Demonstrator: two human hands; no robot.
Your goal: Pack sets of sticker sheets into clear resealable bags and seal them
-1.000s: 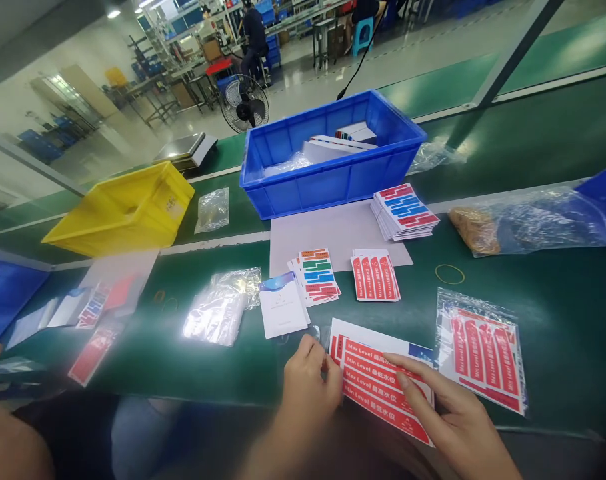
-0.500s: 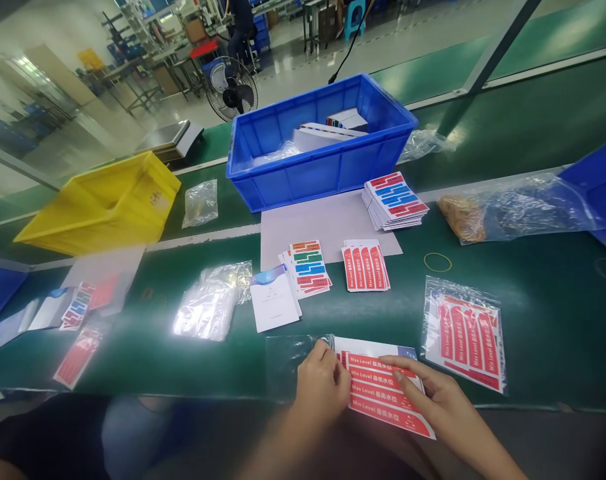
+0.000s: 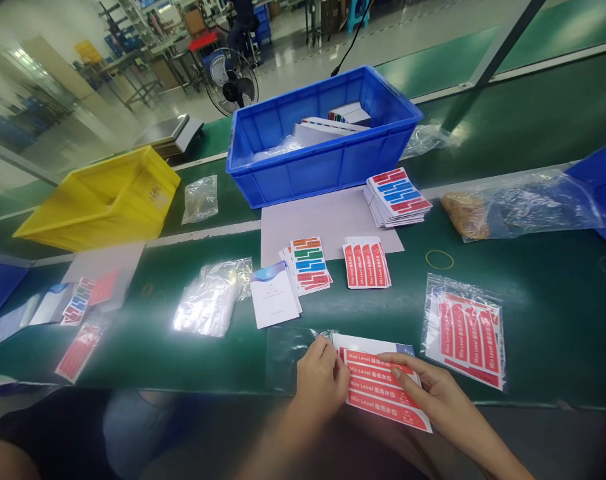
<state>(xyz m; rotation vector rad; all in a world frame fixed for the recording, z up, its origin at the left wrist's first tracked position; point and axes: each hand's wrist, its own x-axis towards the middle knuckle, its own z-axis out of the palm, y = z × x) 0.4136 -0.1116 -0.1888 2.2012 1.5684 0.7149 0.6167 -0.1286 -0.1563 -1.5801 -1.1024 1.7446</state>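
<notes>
My left hand is closed at the mouth of a clear plastic bag lying at the table's front edge. My right hand grips a red label sheet, thumb on top, with a white booklet behind it. The sheet's left edge meets my left fingers; whether it is inside the bag is hidden. To the right lies a filled clear bag with red labels inside. Ahead are a white booklet stack, multicoloured label sheets and a red label stack.
A blue bin holds white packs. Beside it stand a yellow bin and a thick label stack. Empty clear bags, a rubber band and a long plastic bag lie on the green table.
The red label sheet and booklet have shifted very slightly left toward my left hand. Both hands keep their grip; the whole view has moved a little.
</notes>
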